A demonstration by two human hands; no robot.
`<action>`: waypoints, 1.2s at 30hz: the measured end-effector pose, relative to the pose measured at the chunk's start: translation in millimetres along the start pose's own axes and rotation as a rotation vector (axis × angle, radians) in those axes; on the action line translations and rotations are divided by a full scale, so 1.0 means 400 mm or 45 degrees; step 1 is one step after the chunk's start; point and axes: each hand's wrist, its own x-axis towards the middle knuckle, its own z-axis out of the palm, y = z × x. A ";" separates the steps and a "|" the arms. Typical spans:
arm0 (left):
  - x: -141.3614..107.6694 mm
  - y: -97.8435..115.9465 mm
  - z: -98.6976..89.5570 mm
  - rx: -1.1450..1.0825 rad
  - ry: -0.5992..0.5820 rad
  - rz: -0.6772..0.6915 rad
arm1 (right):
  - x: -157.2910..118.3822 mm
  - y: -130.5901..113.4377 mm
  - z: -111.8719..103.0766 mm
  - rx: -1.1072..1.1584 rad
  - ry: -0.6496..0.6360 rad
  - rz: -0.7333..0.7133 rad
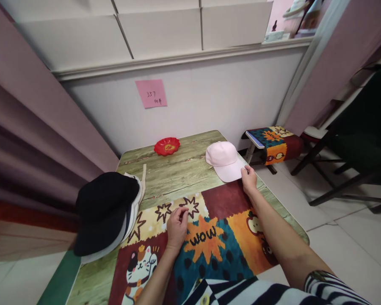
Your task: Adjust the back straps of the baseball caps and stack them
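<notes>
My right hand (pixel 249 179) pinches the edge of the brim of a pale pink baseball cap (pixel 224 156), which sits crown up at the table's right side. My left hand (pixel 178 226) is over the patterned mat (pixel 219 195), its fingers curled together with nothing visible in them. To the left of it, at the table's left edge, is a stack of caps (pixel 106 207). A black cap lies on top, and pale brims and a light strap show beneath it.
A red scalloped dish (pixel 167 146) sits at the back of the wood-patterned table (pixel 174 176). A pink handwritten note (pixel 151 94) is on the wall behind. At the right are a small bench (pixel 273 142) with a patterned cover and a dark chair (pixel 355 140). Curtains hang at both sides.
</notes>
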 end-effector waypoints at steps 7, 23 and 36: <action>0.006 0.003 -0.007 -0.025 -0.014 -0.020 | -0.006 -0.036 -0.046 -0.235 -0.105 -0.072; -0.003 -0.004 -0.016 -0.118 -0.016 -0.015 | -0.125 -0.023 -0.131 -0.540 -0.118 -0.466; -0.003 -0.013 -0.023 -0.142 -0.007 0.009 | -0.135 -0.045 -0.097 -0.567 -0.236 -0.468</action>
